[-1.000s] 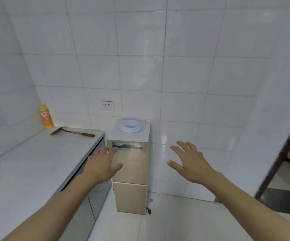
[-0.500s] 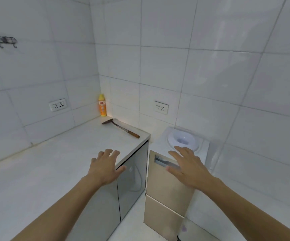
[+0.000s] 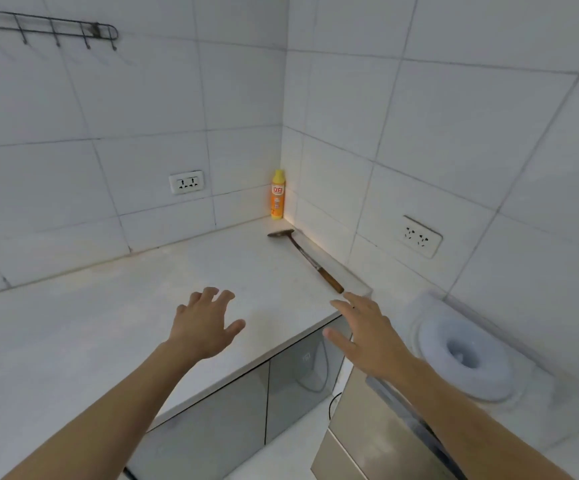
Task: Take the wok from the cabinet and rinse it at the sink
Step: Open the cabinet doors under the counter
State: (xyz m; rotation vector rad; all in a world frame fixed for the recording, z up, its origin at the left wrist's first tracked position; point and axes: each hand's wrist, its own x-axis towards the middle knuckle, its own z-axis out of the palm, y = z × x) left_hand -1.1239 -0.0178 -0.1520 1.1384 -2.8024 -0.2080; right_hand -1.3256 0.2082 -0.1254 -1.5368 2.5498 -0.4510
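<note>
Grey glass-fronted cabinet doors [image 3: 243,400] sit shut under the white countertop [image 3: 73,334]. No wok and no sink are in view. My left hand [image 3: 201,327] hovers over the counter's front edge, fingers spread, holding nothing. My right hand [image 3: 367,337] floats past the counter's right corner, above the cabinet doors, fingers apart and empty.
A metal spatula with a wooden handle [image 3: 307,259] lies along the right wall on the counter. An orange bottle [image 3: 277,195] stands in the corner. A water dispenser [image 3: 465,358] stands right of the counter. Wall sockets [image 3: 186,182] and a hook rail [image 3: 45,26] are on the tiles.
The view has swung left and downward, bringing the counter and cabinet doors closer. Both hands stay open and have moved over the counter's edge.
</note>
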